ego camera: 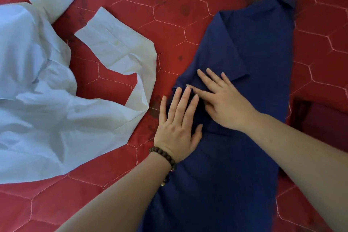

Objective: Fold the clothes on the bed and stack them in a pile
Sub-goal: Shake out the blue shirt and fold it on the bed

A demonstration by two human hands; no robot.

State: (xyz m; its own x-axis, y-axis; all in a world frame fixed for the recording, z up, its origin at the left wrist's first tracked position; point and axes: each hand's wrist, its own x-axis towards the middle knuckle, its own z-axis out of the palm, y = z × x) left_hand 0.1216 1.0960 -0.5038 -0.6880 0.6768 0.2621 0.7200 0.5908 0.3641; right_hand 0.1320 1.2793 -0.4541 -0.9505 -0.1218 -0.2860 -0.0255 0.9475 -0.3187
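A dark blue shirt [250,47] lies lengthwise on the red quilted bed [169,5], folded into a long narrow strip with its collar at the far end and a sleeve laid across its middle. My left hand [178,124], with a bead bracelet on the wrist, lies flat with straight fingers on the shirt's left edge. My right hand [224,100] presses flat on the shirt's middle, its fingers spread just below the sleeve's cuff. A crumpled white shirt [37,100] lies unfolded to the left, its sleeves curling toward the blue shirt.
A dark red folded item [320,118] sits at the right edge beside the blue shirt. Bare red mattress shows at the far side and at the near left, below the white shirt.
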